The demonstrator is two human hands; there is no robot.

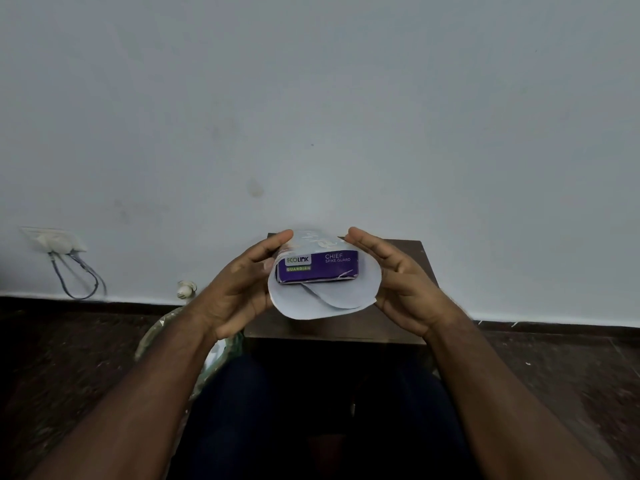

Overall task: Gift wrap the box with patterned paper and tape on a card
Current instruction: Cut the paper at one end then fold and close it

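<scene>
Above the table's [391,327] middle, my left hand [239,289] and right hand [401,285], fingers nearly straight, cup the paper [325,299] curled around the purple box [317,268]. Its near end gapes; no tape or card shows, so wrapping looks barely begun.

Wall, floor and small table

A wall socket [55,240] with hanging cables [78,275] sits at nine o'clock; a dark table [398,327], possibly wooden, stands centre.
</scene>
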